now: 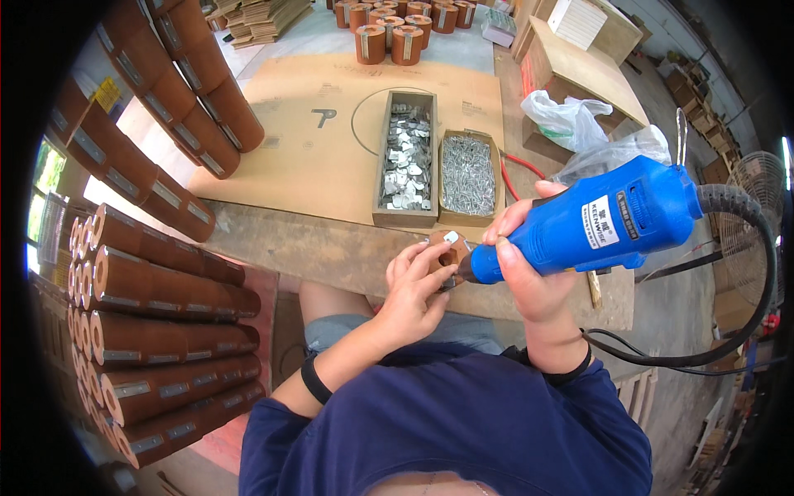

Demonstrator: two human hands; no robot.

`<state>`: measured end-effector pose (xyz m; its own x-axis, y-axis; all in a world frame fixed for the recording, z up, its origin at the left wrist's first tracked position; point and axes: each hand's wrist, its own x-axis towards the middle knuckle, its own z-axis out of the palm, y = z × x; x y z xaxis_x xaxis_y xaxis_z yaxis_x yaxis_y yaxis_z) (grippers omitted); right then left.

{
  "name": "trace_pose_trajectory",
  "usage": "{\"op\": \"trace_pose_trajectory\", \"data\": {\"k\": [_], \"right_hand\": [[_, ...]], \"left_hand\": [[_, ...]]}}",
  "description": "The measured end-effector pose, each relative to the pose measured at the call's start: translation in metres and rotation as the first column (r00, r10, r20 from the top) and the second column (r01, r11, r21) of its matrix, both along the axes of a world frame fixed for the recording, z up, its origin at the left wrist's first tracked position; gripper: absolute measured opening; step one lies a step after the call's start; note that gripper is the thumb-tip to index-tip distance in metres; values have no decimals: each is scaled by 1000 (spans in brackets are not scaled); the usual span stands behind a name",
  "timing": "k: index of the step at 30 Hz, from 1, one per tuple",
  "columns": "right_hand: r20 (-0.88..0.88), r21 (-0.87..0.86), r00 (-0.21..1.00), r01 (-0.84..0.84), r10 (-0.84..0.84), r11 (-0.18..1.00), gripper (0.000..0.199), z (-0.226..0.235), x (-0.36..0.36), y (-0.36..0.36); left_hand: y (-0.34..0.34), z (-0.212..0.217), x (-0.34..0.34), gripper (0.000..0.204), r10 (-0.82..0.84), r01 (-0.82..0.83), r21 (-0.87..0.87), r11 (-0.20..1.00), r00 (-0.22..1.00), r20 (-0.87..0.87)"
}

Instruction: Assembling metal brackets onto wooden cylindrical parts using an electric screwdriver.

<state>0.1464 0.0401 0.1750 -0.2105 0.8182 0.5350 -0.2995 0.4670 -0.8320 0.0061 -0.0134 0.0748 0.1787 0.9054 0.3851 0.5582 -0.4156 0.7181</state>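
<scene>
Close to my body at the bench edge, my left hand [413,289] has its fingers wrapped round a reddish-brown cylinder [445,251] with a hole in its end and a small pale metal plate on it. My right hand [533,277] grips a large blue electric screwdriver [653,207], held nearly level. Its tip points left and meets the cylinder beside my left fingertips; the exact contact spot is hidden. Just beyond my hands stand a long wooden box [386,157] of small metal plates and a cardboard box [499,178] of small silvery screws or nails.
Stacked brown cylinders [174,302] fill the left side, with leaning columns [141,66] behind. More short cylinders [369,45] stand at the far end. A thick black cable [765,273] loops from the screwdriver on the right. Plastic bags [562,112] and a fan [757,215] are also there.
</scene>
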Motion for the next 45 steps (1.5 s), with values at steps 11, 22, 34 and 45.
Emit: {"op": "trace_pose_trajectory", "data": {"k": [11, 22, 34, 45], "right_hand": [[77, 0, 997, 14, -14, 1000, 56, 2, -6, -1], [89, -54, 995, 55, -50, 997, 46, 1, -16, 8], [118, -8, 993, 28, -27, 1000, 46, -5, -16, 11], [87, -33, 996, 25, -22, 999, 46, -6, -18, 12]], "left_hand": [[4, -7, -2, 43, 7, -6, 36, 999, 999, -31], [18, -10, -3, 50, 61, -55, 102, 993, 997, -51], [21, -15, 2, 40, 19, -25, 76, 997, 997, 79], [22, -16, 1, 39, 10, -19, 94, 995, 996, 91]]}}
